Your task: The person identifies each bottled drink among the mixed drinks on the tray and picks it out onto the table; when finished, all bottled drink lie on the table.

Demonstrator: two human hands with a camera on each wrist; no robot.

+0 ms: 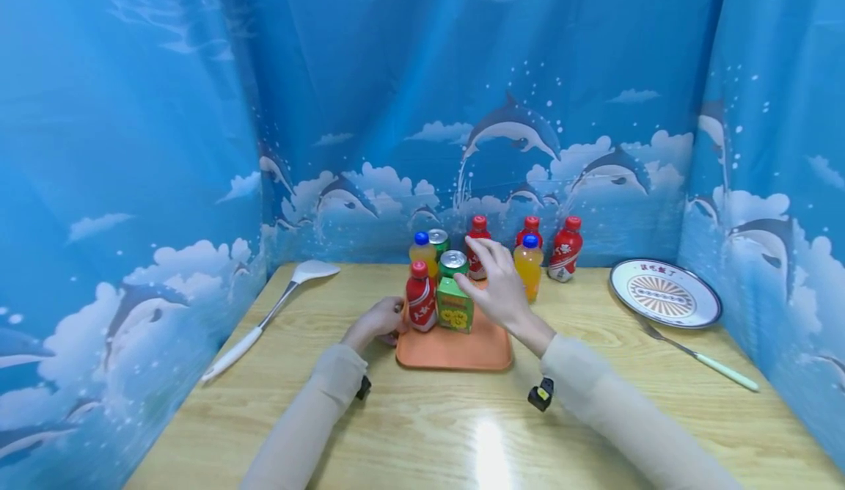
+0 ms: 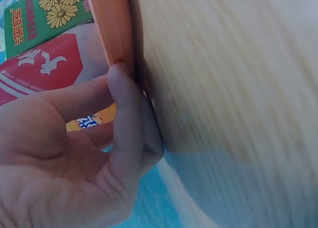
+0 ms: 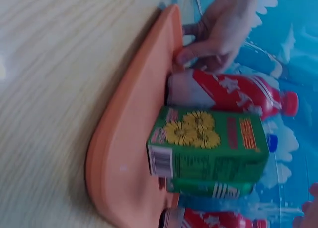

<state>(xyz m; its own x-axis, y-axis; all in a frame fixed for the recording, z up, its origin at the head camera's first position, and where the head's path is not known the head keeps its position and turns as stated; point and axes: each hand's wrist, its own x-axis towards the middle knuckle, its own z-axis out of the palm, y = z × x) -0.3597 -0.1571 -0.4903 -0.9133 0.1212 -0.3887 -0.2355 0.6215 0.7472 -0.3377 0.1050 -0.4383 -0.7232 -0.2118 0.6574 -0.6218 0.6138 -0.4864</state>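
An orange tray (image 1: 455, 358) lies on the table, and my left hand (image 1: 383, 320) grips its left rim, with the thumb (image 3: 191, 51) against the edge. Just inside that rim stands a red bottle (image 1: 420, 303), beside a green drink carton (image 1: 455, 315) printed with yellow flowers. A green can (image 1: 454, 261) is right behind the carton; another green can (image 1: 439, 239) and a blue-capped orange juice bottle (image 1: 422, 249) stand farther back. My right hand (image 1: 498, 284) hovers over the tray's right side with fingers spread, holding nothing, and partly hides a red bottle (image 1: 478, 227).
Right of the tray stand another blue-capped juice bottle (image 1: 528, 266) and two red bottles, one at the far right (image 1: 565, 249). A white-headed spatula (image 1: 277, 305) lies left. A patterned plate (image 1: 667, 293) and a green-handled fork (image 1: 700, 356) lie right. Dolphin-print curtains enclose the table.
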